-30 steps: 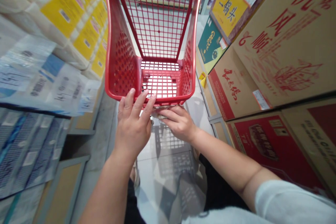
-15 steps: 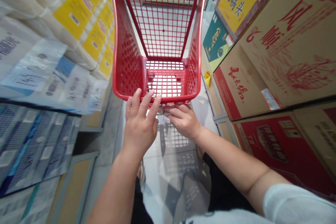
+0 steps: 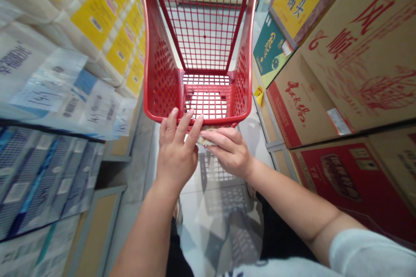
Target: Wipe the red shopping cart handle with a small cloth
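Observation:
A red plastic shopping cart (image 3: 156, 73) stands in a narrow aisle straight ahead, its basket empty. My left hand (image 3: 175, 156) lies against the cart's near rim with its fingers stretched out and slightly apart. My right hand (image 3: 230, 151) is just right of it, below the rim. Its fingers pinch a small pale crumpled piece (image 3: 204, 140), which touches my left fingertips. What that piece is cannot be made out. The cart's handle is hidden behind my hands.
Packs of tissue rolls with yellow labels (image 3: 100, 13) and blue-white wrapped packs (image 3: 48, 95) are stacked close on the left. Large cardboard cartons with red print (image 3: 357, 52) and a red carton (image 3: 341, 173) wall the right. Pale floor tiles (image 3: 221, 207) lie below.
My right hand has risen a little and the pale crumpled piece now shows between my hands. The cart and both hands sit slightly further right in view.

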`<state>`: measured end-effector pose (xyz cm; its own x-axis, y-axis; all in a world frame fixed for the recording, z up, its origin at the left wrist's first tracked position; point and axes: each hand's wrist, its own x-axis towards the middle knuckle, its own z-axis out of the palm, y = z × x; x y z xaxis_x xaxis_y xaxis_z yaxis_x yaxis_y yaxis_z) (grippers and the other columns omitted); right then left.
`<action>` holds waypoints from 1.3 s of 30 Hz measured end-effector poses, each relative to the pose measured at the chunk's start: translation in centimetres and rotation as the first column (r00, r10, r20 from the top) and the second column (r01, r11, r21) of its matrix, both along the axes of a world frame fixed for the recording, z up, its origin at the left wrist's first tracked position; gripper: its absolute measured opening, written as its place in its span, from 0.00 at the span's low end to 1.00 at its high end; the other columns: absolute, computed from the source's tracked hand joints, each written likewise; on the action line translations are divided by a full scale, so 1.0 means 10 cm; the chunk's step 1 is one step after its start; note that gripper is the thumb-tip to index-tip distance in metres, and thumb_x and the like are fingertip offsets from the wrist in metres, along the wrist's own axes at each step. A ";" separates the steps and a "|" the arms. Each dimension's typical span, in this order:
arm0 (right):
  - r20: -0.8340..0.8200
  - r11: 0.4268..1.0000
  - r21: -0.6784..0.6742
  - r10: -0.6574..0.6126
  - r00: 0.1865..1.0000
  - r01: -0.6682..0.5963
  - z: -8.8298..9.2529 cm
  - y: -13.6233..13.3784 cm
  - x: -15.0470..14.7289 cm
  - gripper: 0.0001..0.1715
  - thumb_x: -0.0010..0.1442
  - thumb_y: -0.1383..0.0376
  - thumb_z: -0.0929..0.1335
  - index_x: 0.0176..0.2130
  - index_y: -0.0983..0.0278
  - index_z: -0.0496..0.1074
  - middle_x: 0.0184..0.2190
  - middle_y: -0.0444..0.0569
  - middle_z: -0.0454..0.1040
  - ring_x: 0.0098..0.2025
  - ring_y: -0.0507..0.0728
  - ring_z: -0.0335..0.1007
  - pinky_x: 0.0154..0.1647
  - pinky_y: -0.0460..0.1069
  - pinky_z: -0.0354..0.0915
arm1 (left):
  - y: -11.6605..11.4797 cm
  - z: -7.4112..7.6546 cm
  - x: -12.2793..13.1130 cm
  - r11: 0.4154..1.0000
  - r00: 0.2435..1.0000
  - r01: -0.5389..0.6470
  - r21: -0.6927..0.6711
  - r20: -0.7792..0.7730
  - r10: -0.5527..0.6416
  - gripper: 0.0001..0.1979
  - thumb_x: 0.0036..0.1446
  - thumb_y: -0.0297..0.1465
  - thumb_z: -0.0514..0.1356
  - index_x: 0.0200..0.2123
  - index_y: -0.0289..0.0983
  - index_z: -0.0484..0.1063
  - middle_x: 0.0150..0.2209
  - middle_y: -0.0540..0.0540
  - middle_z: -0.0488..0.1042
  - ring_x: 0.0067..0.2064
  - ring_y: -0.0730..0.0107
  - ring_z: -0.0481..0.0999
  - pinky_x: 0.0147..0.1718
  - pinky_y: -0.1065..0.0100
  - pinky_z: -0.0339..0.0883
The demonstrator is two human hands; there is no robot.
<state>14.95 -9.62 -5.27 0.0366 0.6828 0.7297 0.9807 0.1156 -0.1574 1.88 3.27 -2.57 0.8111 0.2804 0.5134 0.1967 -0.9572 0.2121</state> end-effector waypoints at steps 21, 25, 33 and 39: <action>0.081 0.996 0.018 -0.087 0.993 0.086 -0.04 -0.02 0.06 0.08 0.65 0.67 0.66 0.40 0.60 0.77 0.52 0.44 0.74 0.52 0.55 0.66 0.55 0.52 0.63 | -0.02 -0.05 0.09 0.999 0.998 -0.014 0.033 0.060 0.012 0.32 0.58 0.23 0.53 0.66 0.41 0.55 0.66 0.42 0.56 0.70 0.53 0.42 0.67 0.46 0.41; 0.080 0.998 -0.041 -0.043 0.996 0.046 -0.02 -0.04 0.08 0.09 0.65 0.68 0.66 0.41 0.61 0.77 0.53 0.46 0.74 0.53 0.55 0.66 0.56 0.52 0.65 | -0.03 -0.04 0.10 0.999 0.999 -0.017 0.052 0.044 0.015 0.33 0.58 0.22 0.53 0.66 0.41 0.53 0.66 0.41 0.55 0.70 0.52 0.42 0.67 0.45 0.42; 0.060 0.997 -0.023 -0.073 0.996 0.074 0.02 0.01 0.10 0.10 0.65 0.68 0.66 0.42 0.61 0.77 0.51 0.43 0.75 0.49 0.53 0.67 0.54 0.50 0.68 | -0.03 -0.04 0.11 0.998 0.999 -0.022 0.057 0.049 0.019 0.34 0.58 0.22 0.53 0.67 0.42 0.52 0.65 0.41 0.58 0.70 0.51 0.45 0.66 0.44 0.44; 0.056 0.998 -0.001 -0.065 0.996 0.065 -0.01 0.03 0.08 0.09 0.64 0.71 0.67 0.40 0.63 0.77 0.50 0.46 0.76 0.49 0.55 0.68 0.52 0.51 0.70 | -0.02 -0.04 0.10 0.998 0.999 -0.018 0.065 0.043 0.015 0.33 0.58 0.21 0.52 0.67 0.41 0.53 0.65 0.41 0.57 0.70 0.52 0.44 0.66 0.45 0.44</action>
<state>15.76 -9.35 -5.34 0.0406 0.6827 0.7296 0.9934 0.0506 -0.1026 2.83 3.05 -3.00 0.7835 0.2585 0.5651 0.2050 -0.9660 0.1576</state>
